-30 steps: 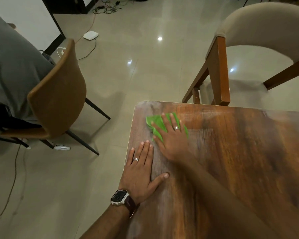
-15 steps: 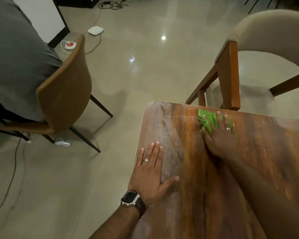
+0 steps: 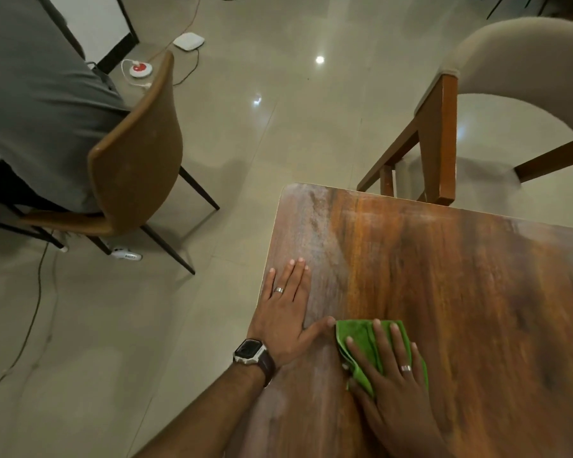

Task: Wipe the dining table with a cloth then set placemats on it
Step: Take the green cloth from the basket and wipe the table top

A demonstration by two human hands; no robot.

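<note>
R hand (image 3: 394,375), fingers flat on green cloth (image 3: 358,338), had swept from table's (image 3: 477,276) upper edge to lower centre beside L hand (image 3: 285,312), flat & bracing. Wiping ongoing; no placemats yet.

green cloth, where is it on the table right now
In the head view the cloth lies flat on the table near its left edge, under the right hand and just right of the left hand's thumb.

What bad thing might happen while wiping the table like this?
The cloth sits right beside the left hand, so the next stroke may bump its thumb. The right hand presses with flat fingers, so the cloth might bunch or slip out. The left hand rests near the table edge and might slide off.
</note>
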